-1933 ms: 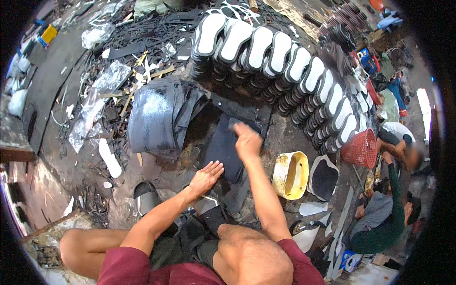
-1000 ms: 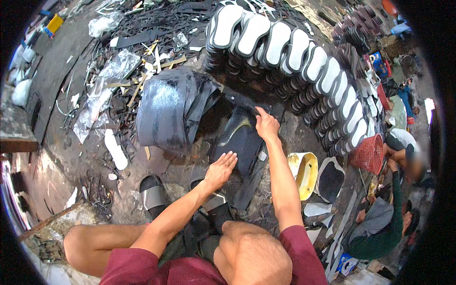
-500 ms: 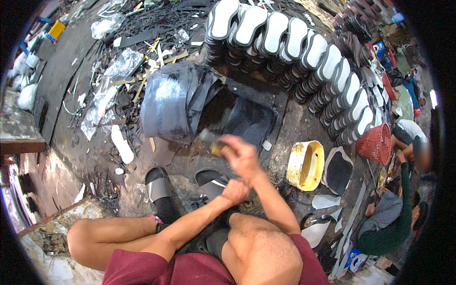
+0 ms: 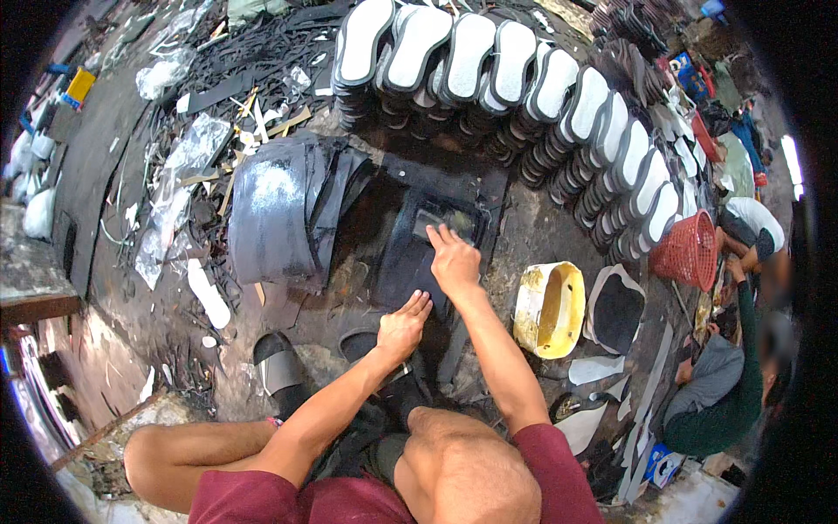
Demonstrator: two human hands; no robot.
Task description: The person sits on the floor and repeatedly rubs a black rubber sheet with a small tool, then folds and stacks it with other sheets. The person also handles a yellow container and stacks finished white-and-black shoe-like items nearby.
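Note:
A thin black sheet lies on a dark board on the floor in front of me. My right hand is closed round a small brush-like tool, yellowish and grey, blurred over the sheet's far part. My left hand rests at the sheet's near edge, fingers stretched out and holding nothing. Left of the sheet is a curved stack of glossy black sheets. To the right of my right hand stands a yellow tub, its inside stained brownish yellow.
Tall piles of white-topped, black-edged soles curve round the far and right sides. A red basket stands at their near end, close to a seated person. Black and white scraps litter the left. Black sandals are below the sheets.
My right hand has moved forward with the tool, onto the black sheet. My left hand has gone from a fist near the right wrist to stretched fingers at the sheet's near edge. The view has shifted.

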